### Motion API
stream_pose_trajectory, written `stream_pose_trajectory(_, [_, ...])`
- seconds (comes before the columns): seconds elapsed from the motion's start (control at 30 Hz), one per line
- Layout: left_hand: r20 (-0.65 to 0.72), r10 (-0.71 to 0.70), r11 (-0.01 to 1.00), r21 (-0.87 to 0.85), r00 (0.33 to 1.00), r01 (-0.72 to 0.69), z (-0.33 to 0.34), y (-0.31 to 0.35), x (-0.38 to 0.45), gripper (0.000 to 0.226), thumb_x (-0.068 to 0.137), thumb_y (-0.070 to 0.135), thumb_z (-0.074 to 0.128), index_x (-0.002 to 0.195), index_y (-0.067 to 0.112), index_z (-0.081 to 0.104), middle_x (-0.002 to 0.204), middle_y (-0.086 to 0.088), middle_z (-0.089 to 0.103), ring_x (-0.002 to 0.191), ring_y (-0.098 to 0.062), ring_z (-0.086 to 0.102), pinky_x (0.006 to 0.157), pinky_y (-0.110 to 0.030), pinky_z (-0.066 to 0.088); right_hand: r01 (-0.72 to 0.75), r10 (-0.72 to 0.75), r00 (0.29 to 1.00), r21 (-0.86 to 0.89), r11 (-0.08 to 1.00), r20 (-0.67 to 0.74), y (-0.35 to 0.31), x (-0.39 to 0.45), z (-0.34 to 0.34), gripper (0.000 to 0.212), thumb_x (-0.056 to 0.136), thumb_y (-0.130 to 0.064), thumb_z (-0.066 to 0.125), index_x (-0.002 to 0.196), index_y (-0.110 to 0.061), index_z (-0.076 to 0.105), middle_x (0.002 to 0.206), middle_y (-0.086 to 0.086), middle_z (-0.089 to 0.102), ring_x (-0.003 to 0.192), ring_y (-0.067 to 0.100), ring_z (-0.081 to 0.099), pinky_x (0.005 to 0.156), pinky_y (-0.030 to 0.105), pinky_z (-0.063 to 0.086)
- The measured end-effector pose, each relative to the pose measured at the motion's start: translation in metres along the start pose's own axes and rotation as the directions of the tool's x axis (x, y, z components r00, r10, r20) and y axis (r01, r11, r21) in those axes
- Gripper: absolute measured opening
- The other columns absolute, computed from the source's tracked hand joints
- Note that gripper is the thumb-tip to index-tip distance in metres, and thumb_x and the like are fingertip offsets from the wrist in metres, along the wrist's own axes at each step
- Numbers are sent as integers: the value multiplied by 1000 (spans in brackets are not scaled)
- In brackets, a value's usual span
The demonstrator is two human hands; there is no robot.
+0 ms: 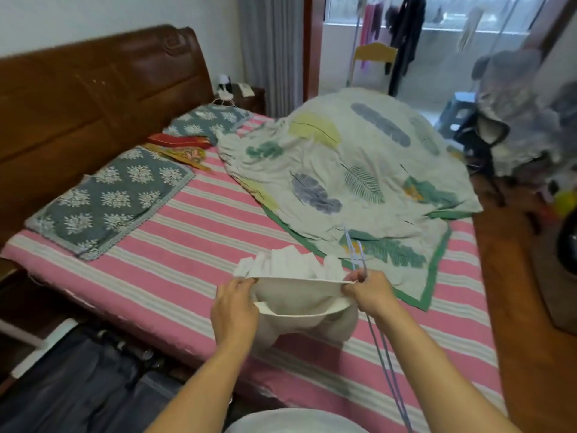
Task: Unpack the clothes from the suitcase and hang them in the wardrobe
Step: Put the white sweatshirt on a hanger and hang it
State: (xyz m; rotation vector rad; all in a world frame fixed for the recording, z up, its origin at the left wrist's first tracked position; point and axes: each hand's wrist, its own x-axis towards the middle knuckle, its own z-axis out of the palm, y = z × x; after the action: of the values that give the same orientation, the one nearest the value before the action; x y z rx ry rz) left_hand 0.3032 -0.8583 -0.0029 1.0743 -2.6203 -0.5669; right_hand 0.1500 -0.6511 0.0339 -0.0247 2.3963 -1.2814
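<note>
I am gripping the white garment [299,295] over the bed [175,276], my left hand [234,307] and right hand [371,295] pulling its waistband wide, the right also pinching a blue hanger [359,257], probably to slip it inside, the quilt [359,164] lying beyond.

striped bed [187,276] under quilt [359,170], pillows [115,198]

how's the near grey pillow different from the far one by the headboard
The near grey pillow lies fully in view on the striped sheet, while the far grey pillow is partly overlapped by the leaf-print quilt. The near pillow has its lace edging showing along the sides; on the far pillow the frame is too blurred to tell. Both are flat, grey with white floral motifs, and lie along the headboard.
</note>
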Motion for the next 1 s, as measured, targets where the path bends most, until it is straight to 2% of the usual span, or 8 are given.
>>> stream_pose_trajectory(0.17, [84, -71, 997, -18, 994, 73, 9, 0, 3, 65, 89, 3, 47, 144, 36, 38, 123, -2, 46, 84, -28, 55, 70, -38, 44, 8, -11, 1000, 122, 992, 22, -12, 6, -20, 13, 75, 1, 65, 72, -12, 68, 63, 3, 60, 60, 20, 52, 56, 29, 41])
stream_pose_trajectory(0.33, [35, -122, 980, -156, 992, 126, -2, 9, 17, 38, 100, 24, 44, 134, 22, 60, 145, 4, 51, 114, -27, 60, 89, -39, 50, -4, -10, 996, 155, 988, 92, -16, 5, -41, 17, 78, 4, 61, 76, -12, 65, 62, 3, 58, 56, 19, 48, 51, 26, 38])
stream_pose_trajectory(0.43, [-4, -109, 983, -151, 994, 107, -5, 27, 24, 38, 102, 39, 50, 129, 14, 60, 143, 3, 49, 109, -25, 62, 83, -37, 49, 41, -63, 982, 124, 991, 179, -22, -1, -43, 21, 76, 6, 60, 69, -13, 63, 54, 0, 52, 52, 17, 43, 48, 24, 32])
stream_pose_trajectory(0.57, [46, -79, 925, -369, 996, 91, 4, 25, 35, 39, 89, -10, 48, 116, 14, 63, 125, 1, 55, 102, -21, 55, 81, -33, 45, 3, -28, 988, 163, 987, 150, -24, -2, -50, 19, 76, 5, 58, 73, -13, 61, 56, 2, 51, 46, 14, 42, 43, 20, 32])
stream_pose_trajectory(0.7, [240, 132, 862, -506, 962, 8, -8, 19, 28, 68, 78, -22, 39, 128, 16, 67, 123, 5, 55, 120, -13, 50, 111, -27, 38, -92, 83, 989, 70, 993, 124, -3, 18, -70, 11, 83, -1, 61, 84, -12, 63, 66, 6, 53, 47, 14, 43, 43, 20, 33])
stream_pose_trajectory(0.8, [422, 244, 872, -489, 873, -8, -12, 25, 17, 80, 81, -21, 36, 148, 21, 48, 141, 7, 46, 134, -7, 40, 113, -18, 27, 29, 25, 979, -262, 965, 202, 18, 26, -70, 32, 93, -30, 66, 124, -25, 62, 106, 5, 65, 70, 16, 59, 60, 25, 44])
stream_pose_trajectory(0.87, [471, 287, 894, -444, 834, -57, -6, 31, 19, 84, 82, -18, 37, 154, 25, 40, 151, 10, 40, 141, -8, 36, 115, -19, 26, 134, -55, 978, -397, 908, 204, 27, 22, -65, 55, 100, -42, 55, 150, -31, 36, 129, -1, 59, 108, 25, 63, 84, 34, 47])
stream_pose_trajectory(1.0, [525, 283, 957, -101, 803, -271, 10, 37, 36, 81, 88, -3, 45, 159, 32, 26, 160, 14, 30, 138, -16, 44, 99, -30, 45, 216, -204, 976, -379, 900, 72, 32, 3, -63, 14, 104, -31, 46, 113, -27, 57, 110, -5, 72, 91, 21, 67, 84, 38, 51])
